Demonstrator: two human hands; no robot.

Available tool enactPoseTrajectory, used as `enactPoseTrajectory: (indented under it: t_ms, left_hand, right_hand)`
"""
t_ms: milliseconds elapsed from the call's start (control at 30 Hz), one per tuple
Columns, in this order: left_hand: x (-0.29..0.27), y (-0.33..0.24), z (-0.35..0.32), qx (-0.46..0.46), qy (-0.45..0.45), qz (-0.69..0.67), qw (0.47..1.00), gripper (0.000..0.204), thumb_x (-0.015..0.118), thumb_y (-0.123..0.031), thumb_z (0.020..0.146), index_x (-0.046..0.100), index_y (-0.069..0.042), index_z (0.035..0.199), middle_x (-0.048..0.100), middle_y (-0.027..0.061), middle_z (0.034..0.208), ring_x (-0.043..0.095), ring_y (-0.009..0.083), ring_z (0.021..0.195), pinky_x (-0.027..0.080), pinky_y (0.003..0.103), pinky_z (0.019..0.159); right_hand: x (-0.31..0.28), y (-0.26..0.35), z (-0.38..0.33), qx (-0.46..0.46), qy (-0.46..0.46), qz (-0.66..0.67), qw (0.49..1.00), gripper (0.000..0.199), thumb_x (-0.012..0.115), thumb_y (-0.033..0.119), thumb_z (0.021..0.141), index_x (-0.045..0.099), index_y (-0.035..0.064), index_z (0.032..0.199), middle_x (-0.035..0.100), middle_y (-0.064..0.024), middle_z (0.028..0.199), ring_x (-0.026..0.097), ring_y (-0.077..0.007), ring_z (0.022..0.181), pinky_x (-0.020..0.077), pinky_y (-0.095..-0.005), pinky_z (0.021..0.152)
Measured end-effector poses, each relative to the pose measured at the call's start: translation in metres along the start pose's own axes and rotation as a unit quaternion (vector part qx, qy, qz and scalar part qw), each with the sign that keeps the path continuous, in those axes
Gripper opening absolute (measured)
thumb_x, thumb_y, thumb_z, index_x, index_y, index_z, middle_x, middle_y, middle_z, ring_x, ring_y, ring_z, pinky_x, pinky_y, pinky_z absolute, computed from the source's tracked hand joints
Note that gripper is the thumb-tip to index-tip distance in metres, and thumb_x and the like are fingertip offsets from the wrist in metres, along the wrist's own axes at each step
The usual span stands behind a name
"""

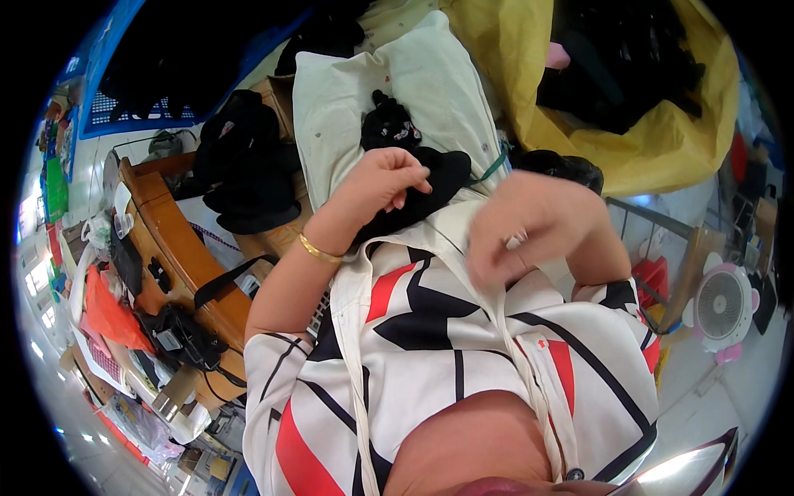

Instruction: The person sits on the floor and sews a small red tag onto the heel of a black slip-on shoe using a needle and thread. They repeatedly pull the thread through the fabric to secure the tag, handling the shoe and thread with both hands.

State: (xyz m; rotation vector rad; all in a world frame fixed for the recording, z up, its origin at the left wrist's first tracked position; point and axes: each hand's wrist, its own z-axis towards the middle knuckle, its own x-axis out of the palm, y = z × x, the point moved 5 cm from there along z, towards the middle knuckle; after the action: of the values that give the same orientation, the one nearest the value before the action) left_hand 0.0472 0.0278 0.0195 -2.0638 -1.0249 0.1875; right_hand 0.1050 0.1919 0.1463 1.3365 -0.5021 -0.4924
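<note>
Gripping black cloth at frame centre, the left hand is clenching it; the right hand is blurring, grip unclear. Advisable: keeping the fabric taut.

The right hand is smeared by motion blur, its fingers unreadable; the black cloth lies partly hidden behind the left hand.

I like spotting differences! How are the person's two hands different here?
The left hand looks sharp and is curled into a loose fist over a black cloth; the right hand is blurred, with fingers bent down by the shirt. The left wrist wears a gold bangle; the right wrist shows none. Both are bare and raised in front of the chest.
</note>
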Motion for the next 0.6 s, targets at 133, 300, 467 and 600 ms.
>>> enactPoseTrajectory:
  t_ms: [133,300,467,600]
  left_hand:
    - [-0.009,0.012,0.000,-0.032,0.028,-0.110,0.993,0.010,0.063,-0.016,0.094,0.061,-0.008,0.090,0.057,-0.0026,0.065,0.044,0.0024,0.049,0.033,0.018,0.042]
    - [-0.006,0.005,-0.005,0.113,-0.029,0.178,0.977,0.011,0.062,-0.016,0.096,0.059,-0.007,0.090,0.051,-0.0064,0.067,0.042,0.0013,0.057,0.034,0.019,0.051]
    - [-0.011,0.013,0.003,0.181,-0.074,0.165,0.967,0.010,0.062,-0.016,0.095,0.060,-0.007,0.091,0.054,-0.0058,0.074,0.046,0.0025,0.063,0.038,0.019,0.057]
    - [-0.017,0.024,0.011,0.072,-0.042,0.104,0.991,0.009,0.061,-0.016,0.095,0.060,-0.007,0.093,0.056,-0.0051,0.076,0.049,0.0034,0.064,0.039,0.018,0.057]
  right_hand:
    - [-0.021,-0.049,0.001,0.107,-0.179,-0.235,0.949,0.006,0.067,0.006,0.083,0.066,0.0082,0.089,0.060,-0.0074,0.078,0.059,-0.0247,0.070,0.0470,-0.0334,0.062]
    - [-0.026,-0.092,0.006,0.188,-0.236,-0.429,0.851,0.008,0.066,0.016,0.083,0.063,0.0083,0.083,0.061,-0.0077,0.082,0.062,-0.0298,0.080,0.0494,-0.0412,0.067]
    - [-0.021,-0.105,0.010,0.187,-0.191,-0.480,0.836,0.008,0.066,0.017,0.084,0.064,0.0101,0.085,0.061,-0.0077,0.083,0.061,-0.0294,0.082,0.0485,-0.0415,0.067]
    - [-0.022,-0.113,0.007,0.158,-0.234,-0.374,0.883,0.006,0.066,0.013,0.085,0.063,0.0078,0.088,0.060,-0.0094,0.086,0.059,-0.0293,0.082,0.0474,-0.0371,0.067]
